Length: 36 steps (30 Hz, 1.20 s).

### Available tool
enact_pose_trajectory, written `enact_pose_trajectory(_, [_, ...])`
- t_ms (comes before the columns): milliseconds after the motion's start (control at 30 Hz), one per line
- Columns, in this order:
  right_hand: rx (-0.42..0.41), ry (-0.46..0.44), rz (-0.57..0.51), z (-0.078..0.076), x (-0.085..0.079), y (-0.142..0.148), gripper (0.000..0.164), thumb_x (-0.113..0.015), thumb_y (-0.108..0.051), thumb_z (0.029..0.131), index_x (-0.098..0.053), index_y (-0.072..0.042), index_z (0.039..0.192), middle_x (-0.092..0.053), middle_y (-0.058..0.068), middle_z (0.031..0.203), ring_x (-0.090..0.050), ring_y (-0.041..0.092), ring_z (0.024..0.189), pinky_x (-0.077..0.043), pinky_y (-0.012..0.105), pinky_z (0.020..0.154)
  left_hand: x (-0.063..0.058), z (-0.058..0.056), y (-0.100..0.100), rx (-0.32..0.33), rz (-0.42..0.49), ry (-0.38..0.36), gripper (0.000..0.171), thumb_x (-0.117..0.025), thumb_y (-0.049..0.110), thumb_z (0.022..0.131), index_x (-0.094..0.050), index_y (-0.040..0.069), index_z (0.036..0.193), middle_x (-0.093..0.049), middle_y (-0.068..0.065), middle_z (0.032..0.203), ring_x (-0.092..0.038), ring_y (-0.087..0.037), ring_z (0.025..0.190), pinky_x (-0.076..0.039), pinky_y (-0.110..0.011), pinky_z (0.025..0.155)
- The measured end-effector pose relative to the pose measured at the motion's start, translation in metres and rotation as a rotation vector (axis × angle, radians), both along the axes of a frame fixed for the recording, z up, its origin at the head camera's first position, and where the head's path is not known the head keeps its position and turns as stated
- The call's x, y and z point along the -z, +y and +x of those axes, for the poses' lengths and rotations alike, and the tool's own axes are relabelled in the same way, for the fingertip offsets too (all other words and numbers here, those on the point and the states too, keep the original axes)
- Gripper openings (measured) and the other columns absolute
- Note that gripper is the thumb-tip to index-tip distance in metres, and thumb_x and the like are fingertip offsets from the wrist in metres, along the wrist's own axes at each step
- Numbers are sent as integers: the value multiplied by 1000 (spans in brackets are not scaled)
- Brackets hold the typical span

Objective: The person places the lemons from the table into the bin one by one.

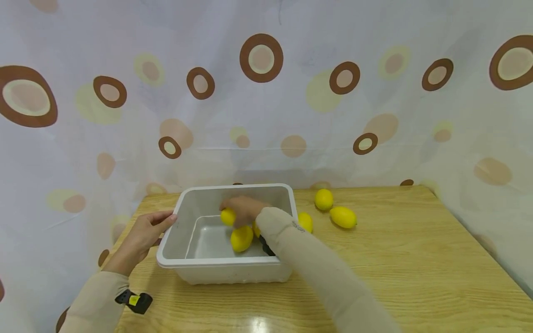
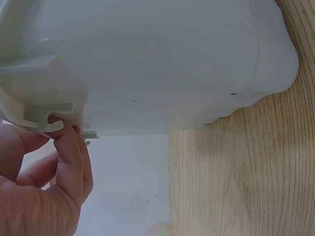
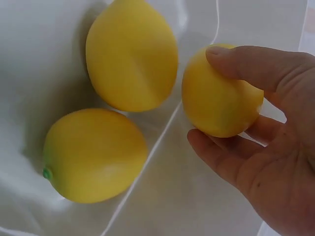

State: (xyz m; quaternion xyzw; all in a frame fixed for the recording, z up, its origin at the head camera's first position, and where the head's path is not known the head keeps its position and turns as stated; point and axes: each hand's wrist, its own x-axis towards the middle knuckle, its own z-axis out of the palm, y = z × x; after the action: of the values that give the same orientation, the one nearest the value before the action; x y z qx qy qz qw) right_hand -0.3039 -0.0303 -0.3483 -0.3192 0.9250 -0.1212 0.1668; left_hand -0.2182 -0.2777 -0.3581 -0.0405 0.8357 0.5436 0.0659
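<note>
Held lemon (image 3: 216,103): inside the bin (image 1: 216,274), near its middle, gripped by the right hand (image 3: 288,157); smooth, yellow, rounded.
Right hand: half closed, pinching the lemon between thumb on one side and curled fingers on the other.
Lemons in bin: lying just beside the held lemon, near each other; one (image 3: 132,56) plump and tapered, the other (image 3: 96,155) with a small green nub at its tip.
Left hand (image 1: 143,233): gripping the bin's left edge, thumb up at the rim, fingers hooked under a notched bracket (image 2: 54,110).
Bin: pale, smooth, rectangular with rounded corners and a turned-out rim; resting on the surface (image 1: 416,249).
Loose lemons: to the right of the bin; one (image 1: 306,223) close to its wall, two (image 1: 324,199) (image 1: 343,217) farther off, near each other.
Surface: light wood grain.
Sleeves (image 1: 325,273): beige, on both forearms; black device (image 1: 141,303) at left wrist.
Backdrop (image 1: 225,27): pale, slightly creased sheet, printed with brown rings and beige blobs.
</note>
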Motion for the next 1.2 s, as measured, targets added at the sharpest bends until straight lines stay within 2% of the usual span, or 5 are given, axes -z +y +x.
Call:
enact_pose_trajectory(433, [-20,-14,4,-3,12,-4,57,-71,-14,86,-50,-16,139,-57,3,130,-51,19,111,-40,32,102,0,0,-2,-1,4,4,57,-53,32,99,-41,-5,142,-52,-25,131,-62,-10,94,-58,-34,77])
enact_pose_trajectory(567, [-30,-24,20,-4,15,-3,54,-68,-13,88,-50,-15,139,-56,3,134,-51,20,116,-38,33,105,0,0,-1,-2,12,1,57,-53,31,99,-41,-4,142,-51,-25,132,-62,-9,94,-58,-33,77])
enact_pose_trajectory(767, [0,-64,26,-5,19,-2,53,-65,-12,90,-49,-14,140,-51,3,141,-47,20,127,-33,33,111,0,0,-1,-5,9,1,56,-52,30,100,-41,-4,142,-51,-24,132,-61,-9,94,-58,-33,77])
enact_pose_trajectory(1200, [-1,-65,37,-3,18,1,51,-67,-15,89,-53,-16,138,-53,4,138,-50,21,121,-35,35,109,1,-1,0,-16,-6,-6,56,-53,31,99,-41,-3,142,-50,-25,133,-61,-12,98,-57,-35,79])
